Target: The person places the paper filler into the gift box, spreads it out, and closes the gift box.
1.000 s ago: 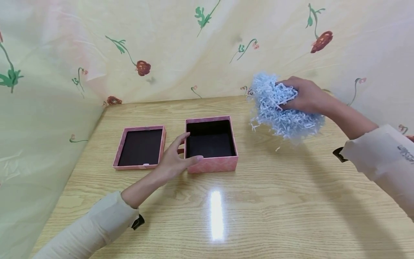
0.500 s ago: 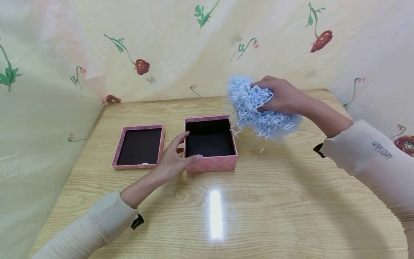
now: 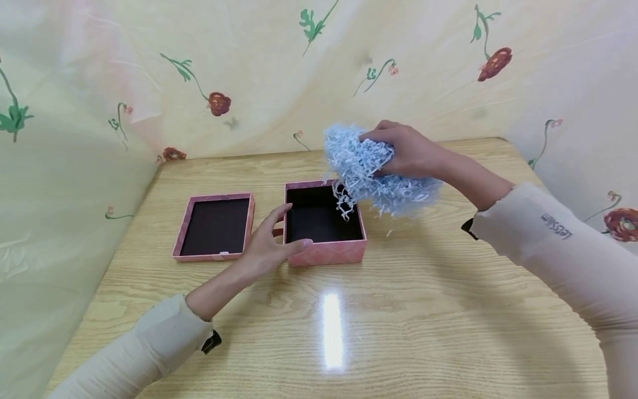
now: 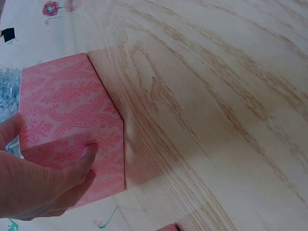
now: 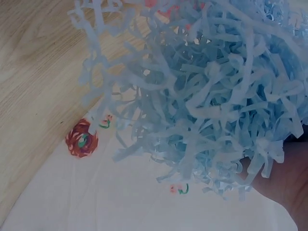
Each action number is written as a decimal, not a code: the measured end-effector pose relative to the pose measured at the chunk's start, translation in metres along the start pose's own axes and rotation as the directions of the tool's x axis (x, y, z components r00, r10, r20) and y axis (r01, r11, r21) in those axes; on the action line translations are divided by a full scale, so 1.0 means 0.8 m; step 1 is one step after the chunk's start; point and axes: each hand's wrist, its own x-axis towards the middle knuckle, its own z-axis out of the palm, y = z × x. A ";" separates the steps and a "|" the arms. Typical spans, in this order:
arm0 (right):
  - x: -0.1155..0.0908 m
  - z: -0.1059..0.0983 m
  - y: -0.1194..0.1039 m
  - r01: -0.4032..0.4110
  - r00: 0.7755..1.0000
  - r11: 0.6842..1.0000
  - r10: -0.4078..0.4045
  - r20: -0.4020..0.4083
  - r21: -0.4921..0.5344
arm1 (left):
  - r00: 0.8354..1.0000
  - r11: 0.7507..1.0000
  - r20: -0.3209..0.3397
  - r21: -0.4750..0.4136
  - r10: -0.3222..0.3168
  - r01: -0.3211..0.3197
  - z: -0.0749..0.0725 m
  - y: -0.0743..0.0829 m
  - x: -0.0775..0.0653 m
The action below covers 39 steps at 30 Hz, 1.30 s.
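Note:
In the head view a pink patterned box (image 3: pixel 326 254) with a black interior stands uncovered at the middle of the table. My left hand (image 3: pixel 264 249) rests at its near left corner, thumb at the front rim and fingers spread along the left side. The left wrist view has the fingers (image 4: pixel 79 168) lying against the pink wall. My right hand (image 3: pixel 411 152) grips a big bundle of light blue shredded paper (image 3: pixel 364 166) from above, over the box's right rear part. Loose strands dangle over the opening. In the right wrist view the shredded paper (image 5: pixel 211 91) covers most of the hand.
Left of the box lies a shallow pink lid (image 3: pixel 214 227), its black inside facing up. A wooden table (image 3: pixel 408 327) carries both. Floral sheeting (image 3: pixel 269 66) hangs behind the table and along its sides.
My right hand has carried the blue shredded paper leftward, from right of the box to partly over it. The left hand and the box have stayed in place.

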 end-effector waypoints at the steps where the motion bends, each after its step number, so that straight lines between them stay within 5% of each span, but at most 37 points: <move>1: 0.001 0.002 -0.002 0.009 1.000 1.000 -0.009 0.002 -0.002 | 1.000 1.000 0.001 -0.002 0.001 -0.001 0.000 0.000 0.000; 23: 0.038 0.062 -0.052 0.122 0.986 0.988 -0.109 0.129 -0.097 | 1.000 1.000 -0.004 -0.022 -0.006 0.006 0.000 0.000 0.002; 32: 0.046 0.097 -0.065 0.203 0.971 0.963 -0.174 0.161 -0.179 | 0.998 0.998 0.000 0.002 -0.065 0.065 0.001 0.000 0.001; 39: 0.050 0.117 -0.076 0.217 0.969 0.956 -0.187 0.163 -0.196 | 1.000 1.000 -0.016 0.000 0.016 -0.016 0.001 -0.002 0.003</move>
